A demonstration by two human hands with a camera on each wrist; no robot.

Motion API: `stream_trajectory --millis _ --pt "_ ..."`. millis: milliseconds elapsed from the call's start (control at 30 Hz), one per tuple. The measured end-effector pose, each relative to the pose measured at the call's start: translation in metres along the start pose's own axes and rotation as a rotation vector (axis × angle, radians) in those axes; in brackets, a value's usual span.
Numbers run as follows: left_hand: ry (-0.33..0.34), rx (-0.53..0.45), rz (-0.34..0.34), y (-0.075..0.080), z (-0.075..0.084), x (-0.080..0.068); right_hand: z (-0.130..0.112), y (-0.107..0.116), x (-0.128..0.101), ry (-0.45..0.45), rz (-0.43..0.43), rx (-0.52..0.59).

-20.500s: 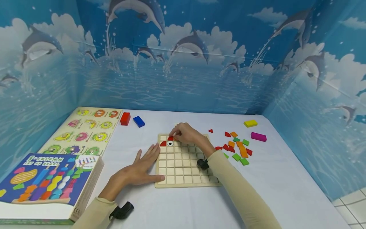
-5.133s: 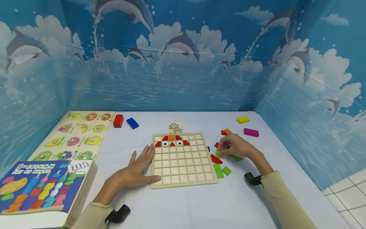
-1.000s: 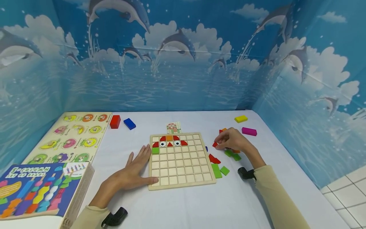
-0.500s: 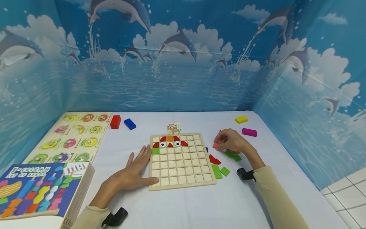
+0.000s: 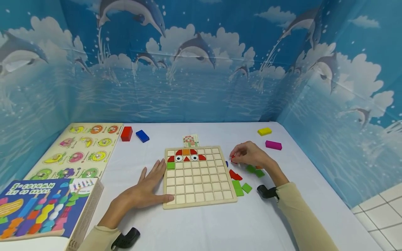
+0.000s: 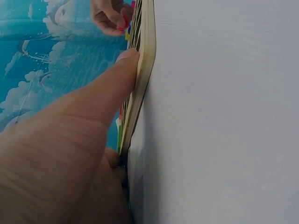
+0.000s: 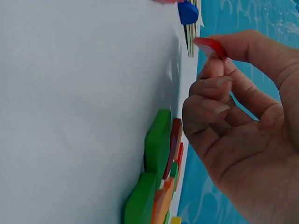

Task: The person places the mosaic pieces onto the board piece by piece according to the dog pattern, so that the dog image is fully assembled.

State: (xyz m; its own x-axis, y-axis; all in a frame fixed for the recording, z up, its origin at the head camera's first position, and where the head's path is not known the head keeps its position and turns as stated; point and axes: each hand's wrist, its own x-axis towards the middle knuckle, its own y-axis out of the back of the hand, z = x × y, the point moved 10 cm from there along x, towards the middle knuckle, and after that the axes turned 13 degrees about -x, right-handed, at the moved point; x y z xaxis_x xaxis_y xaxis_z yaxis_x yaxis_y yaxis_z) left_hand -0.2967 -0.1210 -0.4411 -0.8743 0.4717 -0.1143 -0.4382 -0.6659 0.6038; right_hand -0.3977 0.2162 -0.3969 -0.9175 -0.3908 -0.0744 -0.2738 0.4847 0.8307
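My right hand [image 5: 251,155] pinches a small red tile [image 7: 210,46] by its thin edges — light, stiff, slick; left hand [image 5: 147,186] lies flat, steadying the grid board [image 5: 199,206] at its left edge.

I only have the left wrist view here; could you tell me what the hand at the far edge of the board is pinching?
Observer: The right hand pinches a flat red piece between thumb and fingertips.
Operator: Thank you. Is that piece on the table yet?
Observer: No, the right wrist view shows it clear of the white table.
Operator: And what is already on the board?
Observer: The head view shows the wooden grid board with red pieces, an orange square, two eyes and one green square.
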Motion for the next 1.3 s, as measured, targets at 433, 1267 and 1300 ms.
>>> stream_trajectory --millis 433,1267,1300 --pt "0.016 0.024 0.0 0.001 -0.003 0.001 -0.036 -0.019 0.003 0.102 -0.146 0.224" --pt "-0.008 -0.004 -0.025 0.001 0.002 0.0 -0.16 -0.085 0.064 0.28 -0.095 0.146" --pt "-0.006 -0.008 -0.027 0.001 0.002 0.0 -0.162 -0.087 0.066 0.28 -0.084 0.132"
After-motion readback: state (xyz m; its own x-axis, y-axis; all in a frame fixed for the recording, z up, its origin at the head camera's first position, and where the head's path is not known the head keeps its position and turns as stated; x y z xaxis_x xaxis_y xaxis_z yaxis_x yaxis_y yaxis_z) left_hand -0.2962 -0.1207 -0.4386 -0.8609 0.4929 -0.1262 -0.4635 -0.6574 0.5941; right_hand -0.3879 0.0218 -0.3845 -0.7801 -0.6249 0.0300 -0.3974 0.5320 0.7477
